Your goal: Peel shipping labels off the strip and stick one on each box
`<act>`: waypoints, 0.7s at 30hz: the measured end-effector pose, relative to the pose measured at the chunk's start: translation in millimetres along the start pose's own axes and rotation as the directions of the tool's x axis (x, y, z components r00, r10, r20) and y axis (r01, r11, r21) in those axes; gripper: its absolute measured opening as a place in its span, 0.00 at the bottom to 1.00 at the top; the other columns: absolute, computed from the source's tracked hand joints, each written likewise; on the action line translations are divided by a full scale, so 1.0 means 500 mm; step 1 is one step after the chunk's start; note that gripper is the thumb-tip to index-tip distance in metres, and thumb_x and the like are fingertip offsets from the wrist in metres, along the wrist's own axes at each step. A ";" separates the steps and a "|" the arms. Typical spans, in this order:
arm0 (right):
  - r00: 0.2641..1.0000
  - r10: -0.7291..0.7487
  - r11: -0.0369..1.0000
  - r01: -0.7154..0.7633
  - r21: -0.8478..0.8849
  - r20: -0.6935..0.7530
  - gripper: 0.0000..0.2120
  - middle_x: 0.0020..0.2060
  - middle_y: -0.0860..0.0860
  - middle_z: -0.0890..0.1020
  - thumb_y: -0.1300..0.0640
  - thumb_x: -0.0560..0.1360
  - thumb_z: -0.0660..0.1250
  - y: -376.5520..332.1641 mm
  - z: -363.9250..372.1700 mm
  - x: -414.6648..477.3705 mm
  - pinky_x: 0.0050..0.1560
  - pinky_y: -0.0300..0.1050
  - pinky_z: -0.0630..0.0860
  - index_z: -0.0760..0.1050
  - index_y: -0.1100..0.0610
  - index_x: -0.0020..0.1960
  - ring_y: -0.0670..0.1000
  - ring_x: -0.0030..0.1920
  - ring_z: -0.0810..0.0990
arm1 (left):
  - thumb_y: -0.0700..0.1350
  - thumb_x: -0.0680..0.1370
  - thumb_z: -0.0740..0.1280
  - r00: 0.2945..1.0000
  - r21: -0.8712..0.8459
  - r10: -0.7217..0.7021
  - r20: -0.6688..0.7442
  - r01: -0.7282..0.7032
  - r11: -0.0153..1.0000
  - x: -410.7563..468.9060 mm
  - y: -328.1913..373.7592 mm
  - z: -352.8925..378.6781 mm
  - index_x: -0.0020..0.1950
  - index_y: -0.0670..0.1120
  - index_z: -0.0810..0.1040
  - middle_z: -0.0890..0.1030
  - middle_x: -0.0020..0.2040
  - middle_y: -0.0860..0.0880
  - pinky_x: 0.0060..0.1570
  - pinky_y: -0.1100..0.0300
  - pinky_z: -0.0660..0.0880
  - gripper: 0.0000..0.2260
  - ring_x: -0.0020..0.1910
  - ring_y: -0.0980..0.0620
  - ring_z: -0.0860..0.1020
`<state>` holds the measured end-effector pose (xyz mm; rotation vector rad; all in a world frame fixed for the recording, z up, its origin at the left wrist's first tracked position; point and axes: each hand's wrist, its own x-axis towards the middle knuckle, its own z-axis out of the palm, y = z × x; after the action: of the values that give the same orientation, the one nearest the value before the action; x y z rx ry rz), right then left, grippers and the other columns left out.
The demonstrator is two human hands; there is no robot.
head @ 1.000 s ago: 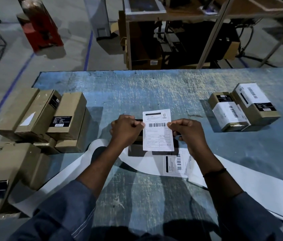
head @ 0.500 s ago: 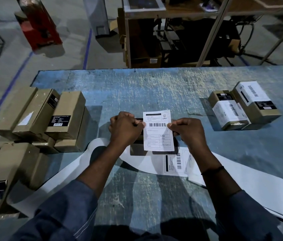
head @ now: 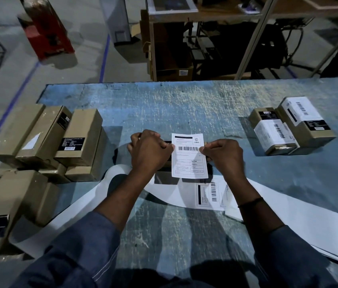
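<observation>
Your left hand (head: 151, 151) pinches the left edge of the loose label (head: 189, 161) and your right hand (head: 224, 156) pinches the right edge, each grip clamped on paper in the label's far half. Its long axis runs straight away from you. The box (head: 163, 177) lies directly beneath on the surface (head: 184, 104), mostly hidden — only its near-left part shows — so the move is likely straight down.
</observation>
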<state>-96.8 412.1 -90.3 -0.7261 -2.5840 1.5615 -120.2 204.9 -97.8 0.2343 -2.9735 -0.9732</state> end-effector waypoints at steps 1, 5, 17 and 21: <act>1.000 -0.005 1.000 0.005 -0.010 -0.004 0.07 0.34 0.48 0.87 0.57 0.67 0.83 -0.002 -0.001 0.000 0.47 0.54 0.85 0.85 0.55 0.36 0.48 0.36 0.86 | 0.60 0.73 0.75 1.000 0.002 0.003 -0.004 -0.002 1.000 0.000 0.001 0.000 0.36 0.54 0.86 0.77 0.60 0.61 0.65 0.48 0.62 0.12 0.68 0.50 0.64; 1.000 -0.021 0.997 0.020 -0.068 -0.006 0.07 0.35 0.48 0.87 0.56 0.67 0.82 -0.010 -0.001 0.000 0.48 0.52 0.85 0.85 0.54 0.36 0.47 0.36 0.86 | 0.59 0.72 0.76 1.000 0.014 0.013 -0.028 -0.013 1.000 0.000 0.004 0.003 0.35 0.53 0.85 0.77 0.59 0.61 0.65 0.49 0.61 0.12 0.69 0.50 0.64; 0.998 -0.059 0.968 0.061 -0.244 0.013 0.19 0.36 0.58 0.84 0.50 0.69 0.81 -0.012 -0.016 0.004 0.44 0.46 0.74 0.76 0.62 0.36 0.55 0.37 0.81 | 0.66 0.68 0.75 0.993 0.191 0.035 -0.110 -0.013 0.981 -0.009 -0.002 -0.001 0.41 0.55 0.77 0.75 0.61 0.54 0.65 0.45 0.63 0.17 0.70 0.44 0.65; 0.941 -0.332 0.878 0.284 -0.385 -0.062 0.10 0.47 0.54 0.80 0.53 0.71 0.78 0.015 0.006 -0.021 0.50 0.51 0.74 0.77 0.53 0.45 0.58 0.51 0.79 | 0.56 0.74 0.74 0.936 0.184 0.325 -0.133 -0.299 0.936 -0.024 -0.018 0.007 0.53 0.57 0.80 0.77 0.65 0.55 0.69 0.45 0.61 0.10 0.72 0.46 0.65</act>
<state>-85.3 408.1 -96.2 -0.3790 -2.7558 0.9185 -107.2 201.5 -105.3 -0.1522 -2.8198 -0.6462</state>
